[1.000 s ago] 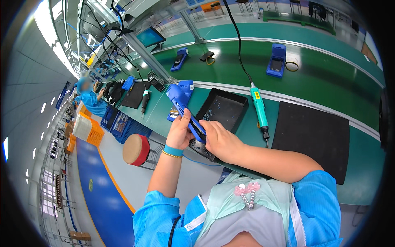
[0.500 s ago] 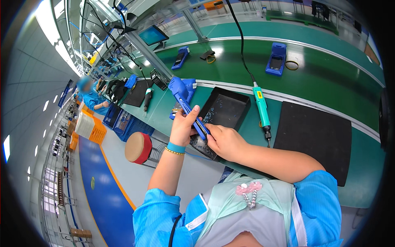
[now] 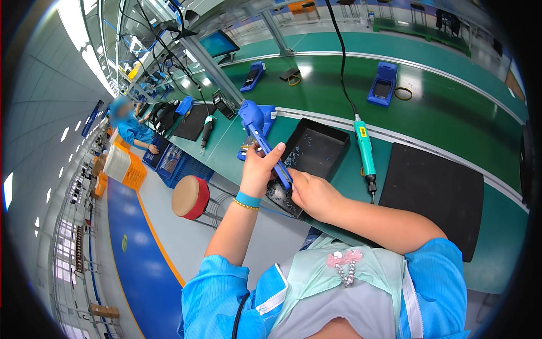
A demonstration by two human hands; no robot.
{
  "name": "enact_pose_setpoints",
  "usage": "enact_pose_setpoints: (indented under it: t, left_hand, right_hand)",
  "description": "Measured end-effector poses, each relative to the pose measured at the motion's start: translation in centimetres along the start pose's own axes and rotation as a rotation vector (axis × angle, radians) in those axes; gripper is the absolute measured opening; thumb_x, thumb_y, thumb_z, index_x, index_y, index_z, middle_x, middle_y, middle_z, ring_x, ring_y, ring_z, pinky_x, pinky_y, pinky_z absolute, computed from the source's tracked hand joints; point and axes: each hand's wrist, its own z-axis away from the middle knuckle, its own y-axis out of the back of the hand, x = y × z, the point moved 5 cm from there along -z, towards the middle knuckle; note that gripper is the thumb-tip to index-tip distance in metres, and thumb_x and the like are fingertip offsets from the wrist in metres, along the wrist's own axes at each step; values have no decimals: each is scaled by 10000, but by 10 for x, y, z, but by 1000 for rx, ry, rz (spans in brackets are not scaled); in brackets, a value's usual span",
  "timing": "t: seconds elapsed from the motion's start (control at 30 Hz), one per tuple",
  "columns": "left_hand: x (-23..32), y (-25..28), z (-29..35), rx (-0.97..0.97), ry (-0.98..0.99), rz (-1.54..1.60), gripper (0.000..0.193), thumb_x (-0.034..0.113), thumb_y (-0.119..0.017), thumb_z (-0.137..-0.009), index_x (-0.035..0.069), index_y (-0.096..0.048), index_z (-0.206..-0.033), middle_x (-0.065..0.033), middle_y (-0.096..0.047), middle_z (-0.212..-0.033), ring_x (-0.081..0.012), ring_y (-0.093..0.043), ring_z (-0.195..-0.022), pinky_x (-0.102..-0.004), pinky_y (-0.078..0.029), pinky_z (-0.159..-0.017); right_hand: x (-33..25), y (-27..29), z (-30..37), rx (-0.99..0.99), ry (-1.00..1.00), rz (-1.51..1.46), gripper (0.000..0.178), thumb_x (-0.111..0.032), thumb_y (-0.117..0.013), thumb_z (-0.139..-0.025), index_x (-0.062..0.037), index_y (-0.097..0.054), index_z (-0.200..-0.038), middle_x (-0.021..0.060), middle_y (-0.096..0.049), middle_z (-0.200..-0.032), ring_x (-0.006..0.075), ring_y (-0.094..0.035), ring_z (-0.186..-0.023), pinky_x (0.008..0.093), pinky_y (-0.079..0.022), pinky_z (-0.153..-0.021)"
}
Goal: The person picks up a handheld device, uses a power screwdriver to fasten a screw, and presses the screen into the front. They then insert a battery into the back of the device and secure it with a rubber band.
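Note:
My left hand (image 3: 261,171) is closed around a long blue plastic handheld device housing (image 3: 260,137), thumb along its upper side. Tilted edge-on, the housing has its wide end pointing away from me. At its near end the fingers of my right hand (image 3: 313,194) are closed on it; their tips are partly hidden. Below both hands lies a black tray (image 3: 346,140) with many small screws (image 3: 305,141) scattered in it. Another blue housing (image 3: 267,117) rests on the bench just behind the held one, partly covered by it.
To the right, a green electric screwdriver (image 3: 365,151) hangs on a black cord beside a black mat (image 3: 432,198). Blue devices (image 3: 384,85) sit on the green conveyor (image 3: 333,79) beyond. At left are a second screwdriver (image 3: 208,131), a round stool (image 3: 191,198), blue crates (image 3: 183,169) and a co-worker (image 3: 131,127).
The view has shifted slightly, moving the bench a little rightward in the picture. Both hands still hold the blue housing at nearly the same tilt. The co-worker's arm has moved lower, toward the crates.

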Motion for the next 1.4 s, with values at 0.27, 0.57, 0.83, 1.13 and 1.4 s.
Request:
enact_pose_setpoints:
  t: [0.27, 0.57, 0.83, 1.13, 1.4]
  left_hand:
    - [-2, -4, 6, 28, 26, 153, 996, 344, -822, -826, -16, -153, -1470, -76, -503, -993, -153, -576, -855, -362, -580, -669]
    - [-17, 4, 1, -310, -31, 582, 579, 338, -653, -972, 44, -393, -1397, -173, -487, -1386, -313, -519, -1278, -460, -543, -942]
    - [-17, -16, 7, -571, -70, 934, 791, 607, -532, -949, 27, -358, -1457, -198, -485, -1414, -321, -540, -1259, -447, -551, -968]
    - [-21, -22, 16, -419, -90, 892, 874, 754, -379, -929, 3, -472, -1367, -197, -618, -1232, -298, -653, -1077, -426, -571, -921]
    - [-17, -30, 25, -508, -123, 1044, 946, 774, -373, -912, 1, -374, -1459, -205, -527, -1383, -327, -586, -1186, -446, -545, -967]
  right_hand:
    - [4, -2, 0, 71, -22, 7, 390, -45, -601, -870, 36, -528, -1245, 250, -645, -1001, 407, -661, -881, 454, -553, -782]
    - [-12, 14, -5, 132, 155, -38, 428, -176, -757, -809, -16, -597, -1172, 157, -659, -1041, 350, -654, -940, 433, -544, -801]
    - [-16, 21, -4, 121, 261, 29, 435, -220, -846, -684, -57, -660, -1041, 82, -642, -1054, 292, -615, -978, 414, -491, -821]
    - [-33, 28, -4, 173, 365, 113, 497, -274, -856, -647, -49, -667, -1047, 84, -618, -1037, 308, -587, -981, 420, -454, -814]
    - [-31, 30, 0, 250, 409, 144, 573, -277, -871, -592, -73, -603, -1055, 85, -588, -1062, 294, -572, -963, 409, -428, -777]
